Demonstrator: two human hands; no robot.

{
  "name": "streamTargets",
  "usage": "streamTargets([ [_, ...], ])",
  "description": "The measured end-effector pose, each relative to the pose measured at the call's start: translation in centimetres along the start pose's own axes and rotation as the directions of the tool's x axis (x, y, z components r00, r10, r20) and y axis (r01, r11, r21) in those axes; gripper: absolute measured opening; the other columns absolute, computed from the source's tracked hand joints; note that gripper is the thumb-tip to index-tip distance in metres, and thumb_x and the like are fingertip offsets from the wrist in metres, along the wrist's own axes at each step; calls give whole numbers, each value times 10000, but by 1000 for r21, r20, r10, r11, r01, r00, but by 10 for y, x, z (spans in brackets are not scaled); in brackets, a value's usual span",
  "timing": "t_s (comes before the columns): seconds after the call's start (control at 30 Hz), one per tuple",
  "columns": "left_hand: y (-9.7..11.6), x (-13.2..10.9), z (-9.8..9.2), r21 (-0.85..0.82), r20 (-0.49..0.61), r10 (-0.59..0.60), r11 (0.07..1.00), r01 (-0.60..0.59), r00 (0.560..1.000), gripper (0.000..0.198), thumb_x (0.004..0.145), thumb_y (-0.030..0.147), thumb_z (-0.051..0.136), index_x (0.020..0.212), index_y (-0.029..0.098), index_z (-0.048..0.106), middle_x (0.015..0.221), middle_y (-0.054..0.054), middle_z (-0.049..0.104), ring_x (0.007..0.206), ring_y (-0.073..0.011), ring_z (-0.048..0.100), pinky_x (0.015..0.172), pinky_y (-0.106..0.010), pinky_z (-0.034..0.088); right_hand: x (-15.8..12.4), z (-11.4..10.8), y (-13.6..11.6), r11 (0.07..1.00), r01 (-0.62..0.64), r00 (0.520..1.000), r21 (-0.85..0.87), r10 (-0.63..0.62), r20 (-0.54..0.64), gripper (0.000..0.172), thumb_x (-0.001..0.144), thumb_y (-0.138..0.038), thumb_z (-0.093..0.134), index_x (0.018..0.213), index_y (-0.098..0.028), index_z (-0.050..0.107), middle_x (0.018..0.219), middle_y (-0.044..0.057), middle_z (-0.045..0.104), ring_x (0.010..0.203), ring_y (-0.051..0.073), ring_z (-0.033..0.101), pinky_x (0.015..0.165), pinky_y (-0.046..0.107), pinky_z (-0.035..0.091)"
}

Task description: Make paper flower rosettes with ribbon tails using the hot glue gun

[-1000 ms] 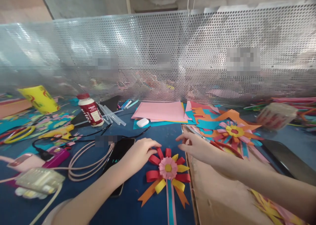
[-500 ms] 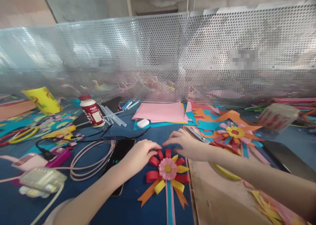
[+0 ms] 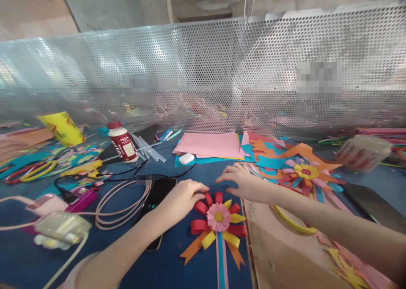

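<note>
A paper flower (image 3: 218, 216) lies face up in front of me, with a pink pleated centre, red and yellow loops around it, orange tails and a blue-and-pink strip hanging down. My left hand (image 3: 187, 198) is at its upper left, fingertips by a red loop; whether they touch it I cannot tell. Across from it, my right hand (image 3: 239, 180) hovers at the flower's upper right, fingers spread and holding nothing. Behind that hand, scissors (image 3: 252, 169) lie partly hidden, and a yellow handle (image 3: 294, 222) shows under the forearm.
A phone (image 3: 160, 196) lies beneath my left forearm. Cables, a power strip (image 3: 79, 200), a glue gun (image 3: 84, 169) and a bottle (image 3: 123, 143) are on the left. Pink paper (image 3: 207, 143) lies behind; another paper flower (image 3: 306, 170) is at right. A perforated metal screen (image 3: 203, 69) closes the back.
The view has shifted slightly. My right hand has drawn a little away from the flower, to the right. My left hand and the flower stay nearly as they were.
</note>
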State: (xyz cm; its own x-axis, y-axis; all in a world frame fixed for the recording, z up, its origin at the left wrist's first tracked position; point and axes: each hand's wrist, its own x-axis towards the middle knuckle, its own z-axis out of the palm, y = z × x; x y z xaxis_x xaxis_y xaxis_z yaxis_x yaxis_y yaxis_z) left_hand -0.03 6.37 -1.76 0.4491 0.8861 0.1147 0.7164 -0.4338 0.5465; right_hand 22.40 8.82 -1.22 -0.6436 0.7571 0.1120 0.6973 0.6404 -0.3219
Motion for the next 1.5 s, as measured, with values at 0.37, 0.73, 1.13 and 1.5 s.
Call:
streamTargets([
  [0.37,2,2,-10,-52,-19,8,999,-9,1000,213,808,194,539,950,214,696,986,-13,709,925,-176,640,854,-266,448,-2,-6,-1,1000,4,998,-8,-5,-60,307,803,-117,512,1017,-270,671,1009,38,593,989,214,467,870,356,375],
  [0.73,-1,-6,-25,-116,166,-53,991,73,985,221,756,250,606,959,207,682,904,-4,717,830,-170,652,748,-233,473,-5,-3,-13,999,18,1000,-37,-17,26,332,756,-77,566,1029,-234,672,998,53,608,933,224,457,867,378,373],
  [1.13,9,-6,-26,-90,272,-36,994,63,962,183,671,123,645,841,171,693,814,-14,699,765,-158,619,707,-231,447,-4,12,-2,997,79,997,-9,-79,-10,408,729,-66,548,1069,-268,650,975,43,590,920,217,449,852,368,390],
  [1.5,8,-7,-23,-100,279,-58,991,89,959,225,661,163,675,885,170,670,831,-18,695,779,-160,620,718,-243,460,-8,6,-1,999,38,999,-7,-38,-27,391,736,-92,588,1099,-234,623,1011,46,608,953,226,478,870,384,387],
])
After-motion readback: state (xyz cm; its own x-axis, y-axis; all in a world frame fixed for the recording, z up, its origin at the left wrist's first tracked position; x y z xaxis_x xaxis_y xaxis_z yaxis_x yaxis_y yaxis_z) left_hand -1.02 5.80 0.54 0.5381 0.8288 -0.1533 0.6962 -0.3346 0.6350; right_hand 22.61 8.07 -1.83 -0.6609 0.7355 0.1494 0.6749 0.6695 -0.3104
